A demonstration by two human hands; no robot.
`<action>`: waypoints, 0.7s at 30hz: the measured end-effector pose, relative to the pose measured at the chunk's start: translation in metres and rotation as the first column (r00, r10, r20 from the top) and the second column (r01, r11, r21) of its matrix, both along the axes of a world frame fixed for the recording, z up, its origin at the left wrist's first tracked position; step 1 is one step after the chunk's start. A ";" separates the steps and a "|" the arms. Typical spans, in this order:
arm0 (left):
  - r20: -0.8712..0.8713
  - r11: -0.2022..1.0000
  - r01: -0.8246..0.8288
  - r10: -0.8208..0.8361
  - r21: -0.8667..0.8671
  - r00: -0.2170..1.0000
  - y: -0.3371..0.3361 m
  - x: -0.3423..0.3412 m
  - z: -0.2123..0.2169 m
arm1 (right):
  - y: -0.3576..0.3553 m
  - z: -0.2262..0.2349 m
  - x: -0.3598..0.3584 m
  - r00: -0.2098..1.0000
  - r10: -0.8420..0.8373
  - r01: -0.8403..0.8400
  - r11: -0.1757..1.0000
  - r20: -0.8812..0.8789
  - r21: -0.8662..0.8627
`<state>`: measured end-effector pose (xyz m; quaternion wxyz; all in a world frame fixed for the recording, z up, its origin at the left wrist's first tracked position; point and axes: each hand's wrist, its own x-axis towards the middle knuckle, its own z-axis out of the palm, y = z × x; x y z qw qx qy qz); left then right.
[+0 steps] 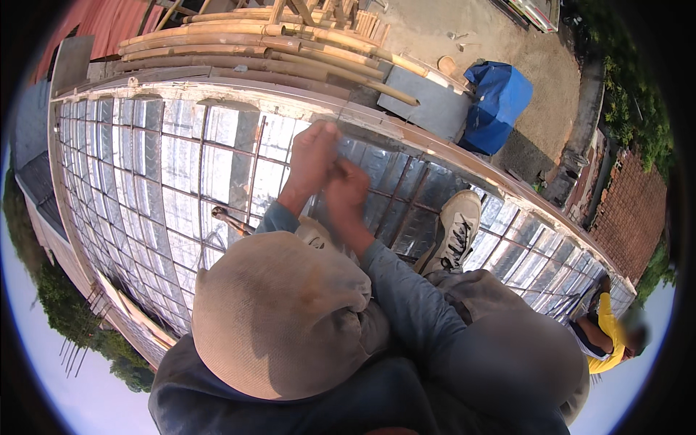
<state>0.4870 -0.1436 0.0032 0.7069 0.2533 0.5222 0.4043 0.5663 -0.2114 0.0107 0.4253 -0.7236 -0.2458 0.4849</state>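
My left hand [312, 158] is closed, raised in front of my knees beside the board edge [395, 130] of the metal deck [177, 148]. Just below and to the right, my right hand [346, 190] is curled shut close against it. Whatever the fingers pinch is too small or hidden to name. Under and around both hands runs a grid of rusty reinforcing bars [254, 156] over the shiny ribbed sheets. A rusty metal piece with a rounded end [230, 220] shows beside my left knee. My shoe [458, 228] rests on the deck to the right of my hands.
Beyond the edge, at a lower level, lie bamboo poles [210, 40], a grey sheet [424, 100] and a blue tarp [499, 105]. At the far right a person in a yellow top [610, 333] bends over the deck. A brick-coloured roof [629, 210] stands past the edge.
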 end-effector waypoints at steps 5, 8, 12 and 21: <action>0.077 0.999 -0.020 0.023 -0.040 0.997 -0.002 -0.006 0.002 | 0.004 0.005 0.006 0.983 0.118 -0.125 0.991 0.137 0.043; -0.069 0.996 -0.020 0.014 -0.084 0.998 -0.004 -0.003 0.016 | 0.007 0.012 0.008 0.986 0.126 -0.136 0.987 0.108 0.087; -0.028 1.000 -0.006 0.006 -0.005 1.000 -0.004 -0.001 0.005 | 0.008 0.014 0.012 0.978 0.148 -0.159 0.985 0.147 0.062; -0.122 0.994 0.092 -0.100 -0.062 0.987 -0.008 -0.014 0.017 | -0.004 0.008 0.012 0.983 0.182 -0.180 0.981 -0.026 0.068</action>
